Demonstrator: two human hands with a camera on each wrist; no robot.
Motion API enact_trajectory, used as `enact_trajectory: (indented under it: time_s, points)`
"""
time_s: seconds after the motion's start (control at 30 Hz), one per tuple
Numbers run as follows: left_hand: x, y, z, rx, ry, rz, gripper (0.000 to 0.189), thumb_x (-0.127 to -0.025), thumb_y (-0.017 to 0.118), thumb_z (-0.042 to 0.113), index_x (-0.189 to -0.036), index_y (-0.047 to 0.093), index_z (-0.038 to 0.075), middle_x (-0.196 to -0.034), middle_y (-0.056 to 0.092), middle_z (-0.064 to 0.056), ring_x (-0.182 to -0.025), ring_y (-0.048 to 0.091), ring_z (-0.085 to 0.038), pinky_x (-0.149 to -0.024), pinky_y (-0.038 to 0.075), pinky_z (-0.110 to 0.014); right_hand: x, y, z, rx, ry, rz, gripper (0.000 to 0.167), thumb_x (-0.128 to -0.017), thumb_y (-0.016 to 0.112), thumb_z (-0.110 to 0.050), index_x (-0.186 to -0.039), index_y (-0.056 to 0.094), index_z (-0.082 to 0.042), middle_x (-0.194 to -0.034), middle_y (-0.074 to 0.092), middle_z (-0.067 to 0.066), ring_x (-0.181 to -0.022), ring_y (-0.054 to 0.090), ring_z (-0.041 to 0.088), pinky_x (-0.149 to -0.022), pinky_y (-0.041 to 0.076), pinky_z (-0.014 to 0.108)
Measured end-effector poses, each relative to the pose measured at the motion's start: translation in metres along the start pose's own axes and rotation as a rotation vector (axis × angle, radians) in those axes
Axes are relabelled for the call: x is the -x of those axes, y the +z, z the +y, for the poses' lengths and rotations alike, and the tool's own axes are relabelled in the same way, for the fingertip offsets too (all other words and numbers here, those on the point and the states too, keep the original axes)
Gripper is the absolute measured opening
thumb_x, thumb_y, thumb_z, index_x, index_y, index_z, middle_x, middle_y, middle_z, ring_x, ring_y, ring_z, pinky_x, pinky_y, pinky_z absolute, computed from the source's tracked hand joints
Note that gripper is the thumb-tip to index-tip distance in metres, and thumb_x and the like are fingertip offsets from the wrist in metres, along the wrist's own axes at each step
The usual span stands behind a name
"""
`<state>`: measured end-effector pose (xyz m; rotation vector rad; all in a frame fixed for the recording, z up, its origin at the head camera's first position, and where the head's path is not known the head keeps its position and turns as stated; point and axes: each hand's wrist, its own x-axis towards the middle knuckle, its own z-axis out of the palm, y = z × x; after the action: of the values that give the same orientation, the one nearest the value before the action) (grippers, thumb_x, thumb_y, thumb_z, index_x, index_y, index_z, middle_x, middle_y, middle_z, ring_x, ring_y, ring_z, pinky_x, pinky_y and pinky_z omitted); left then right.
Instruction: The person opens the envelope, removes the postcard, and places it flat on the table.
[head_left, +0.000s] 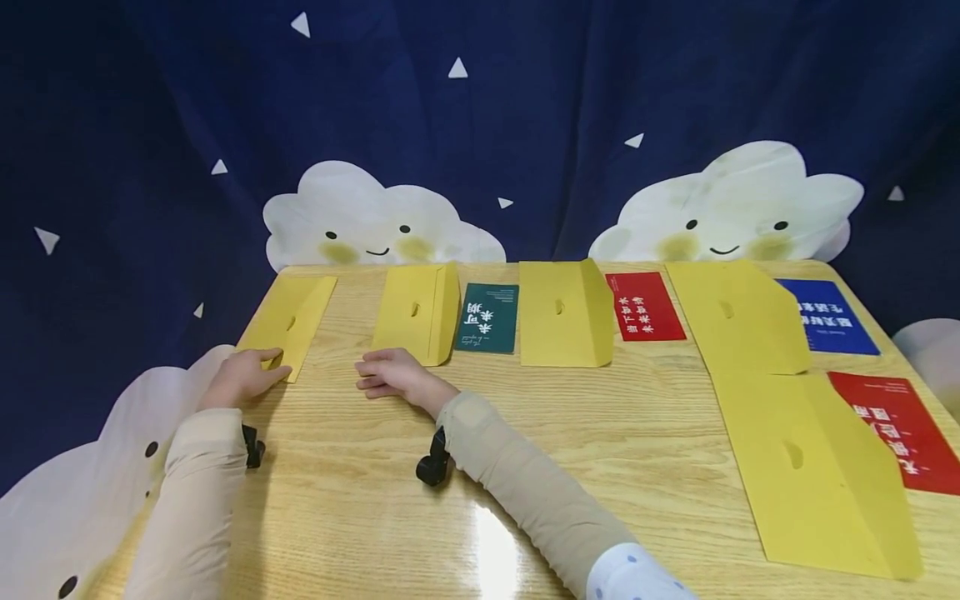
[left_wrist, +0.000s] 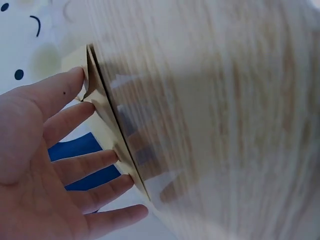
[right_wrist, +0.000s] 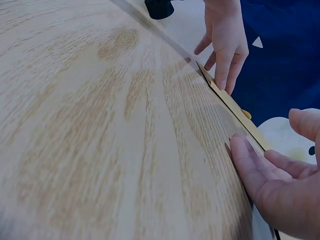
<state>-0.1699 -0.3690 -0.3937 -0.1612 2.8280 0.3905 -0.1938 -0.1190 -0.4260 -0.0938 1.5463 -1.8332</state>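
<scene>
At the table's far left, a yellow envelope (head_left: 288,312) lies flat with a small notch in its middle. My left hand (head_left: 243,377) pinches its near edge between thumb and index finger, and the paper bows up there in a small curl. In the left wrist view, the other left fingers (left_wrist: 92,167) are spread along the envelope's edge. My right hand (head_left: 397,372) hovers low with relaxed fingers, holding nothing. It overlaps the near-left corner of a second yellow envelope (head_left: 408,312), whose flap stands open to the right.
Rightward lie a green card (head_left: 487,317), a third envelope (head_left: 566,312), a red card (head_left: 645,307), another envelope (head_left: 738,321) partly over a blue card (head_left: 832,317), and a near-right envelope (head_left: 810,475) partly over a red card (head_left: 907,433). A dark blue curtain (head_left: 525,108) hangs behind the wooden table.
</scene>
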Motion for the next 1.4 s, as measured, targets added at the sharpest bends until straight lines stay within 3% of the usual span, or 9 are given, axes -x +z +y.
enact_trajectory:
  time_s: [0.17, 0.3, 0.4, 0.5, 0.7, 0.93, 1.17, 1.27, 1.4]
  points:
    - [-0.003, 0.002, -0.001, 0.014, 0.005, 0.107, 0.059, -0.087, 0.055, 0.028, -0.126, 0.042, -0.014, -0.124, 0.040, -0.038, -0.114, 0.036, -0.052, -0.093, 0.031, -0.058, 0.000, -0.001, 0.000, 0.000, -0.004, 0.014, 0.045, -0.089, 0.057, -0.012, -0.130, 0.044, 0.002, -0.114, 0.061, 0.013, -0.095, 0.062, 0.026, -0.073, 0.052, 0.031]
    - [-0.002, 0.002, -0.007, 0.043, -0.072, 0.175, 0.068, -0.085, 0.056, 0.033, -0.121, 0.038, -0.022, -0.112, 0.043, -0.041, -0.102, 0.043, -0.051, -0.087, 0.036, -0.056, -0.002, -0.001, 0.000, 0.000, -0.001, 0.014, 0.044, -0.090, 0.057, -0.012, -0.130, 0.045, 0.001, -0.112, 0.061, 0.012, -0.095, 0.062, 0.026, -0.074, 0.052, 0.031]
    - [0.001, -0.001, -0.009, 0.081, -0.156, 0.140, 0.067, -0.082, 0.059, 0.039, -0.108, 0.044, -0.020, -0.088, 0.047, -0.030, -0.082, 0.047, -0.040, -0.070, 0.042, -0.046, -0.002, 0.000, 0.001, -0.002, 0.000, 0.012, 0.044, -0.090, 0.057, -0.012, -0.130, 0.045, 0.002, -0.112, 0.061, 0.012, -0.096, 0.062, 0.026, -0.075, 0.051, 0.032]
    - [0.003, -0.003, -0.008, 0.137, -0.229, 0.085, 0.059, -0.079, 0.063, 0.041, -0.094, 0.045, -0.014, -0.074, 0.040, -0.015, -0.072, 0.043, -0.030, -0.061, 0.037, -0.035, -0.002, 0.001, 0.002, -0.004, -0.002, 0.015, 0.044, -0.089, 0.057, -0.012, -0.129, 0.045, 0.002, -0.112, 0.061, 0.013, -0.096, 0.062, 0.026, -0.075, 0.051, 0.032]
    - [0.005, -0.004, -0.007, 0.267, -0.321, 0.039, 0.067, -0.075, 0.070, 0.040, -0.104, 0.041, -0.014, -0.081, 0.039, -0.015, -0.080, 0.042, -0.031, -0.068, 0.037, -0.037, -0.001, 0.002, 0.002, -0.003, -0.006, 0.015, 0.043, -0.089, 0.057, -0.011, -0.129, 0.046, 0.002, -0.111, 0.062, 0.012, -0.096, 0.062, 0.026, -0.075, 0.051, 0.032]
    - [0.001, -0.004, -0.013, 0.312, -0.361, 0.035, 0.073, -0.076, 0.070, 0.038, -0.112, 0.038, -0.017, -0.091, 0.043, -0.021, -0.084, 0.042, -0.034, -0.074, 0.040, -0.040, -0.001, 0.003, -0.001, 0.003, 0.000, 0.023, 0.044, -0.089, 0.057, -0.012, -0.129, 0.045, 0.002, -0.109, 0.062, 0.012, -0.095, 0.062, 0.026, -0.074, 0.052, 0.032]
    - [-0.003, -0.006, -0.024, 0.480, -0.298, 0.027, 0.032, -0.081, 0.065, 0.016, -0.081, 0.041, -0.004, -0.064, 0.042, -0.006, -0.054, 0.049, -0.017, -0.050, 0.043, -0.028, -0.003, 0.006, -0.004, 0.014, 0.012, 0.012, 0.046, -0.090, 0.056, -0.011, -0.132, 0.042, 0.002, -0.111, 0.060, 0.015, -0.097, 0.061, 0.028, -0.076, 0.051, 0.033]
    - [-0.002, -0.008, -0.025, 0.588, -0.242, -0.031, 0.029, -0.085, 0.056, 0.005, -0.099, 0.045, -0.017, -0.072, 0.048, -0.009, -0.053, 0.055, -0.014, -0.053, 0.050, -0.029, -0.005, 0.007, -0.006, -0.017, 0.017, 0.002, 0.047, -0.091, 0.055, -0.011, -0.134, 0.040, 0.003, -0.114, 0.058, 0.017, -0.099, 0.060, 0.030, -0.078, 0.051, 0.035]
    - [0.003, -0.012, -0.026, 0.719, -0.178, -0.091, 0.054, -0.089, 0.047, -0.003, -0.130, 0.019, -0.023, -0.090, 0.048, -0.016, -0.062, 0.061, -0.011, -0.062, 0.053, -0.029, -0.008, 0.011, -0.006, -0.062, 0.034, -0.018, 0.050, -0.091, 0.054, -0.010, -0.136, 0.037, 0.003, -0.118, 0.056, 0.018, -0.103, 0.058, 0.031, -0.080, 0.050, 0.036]
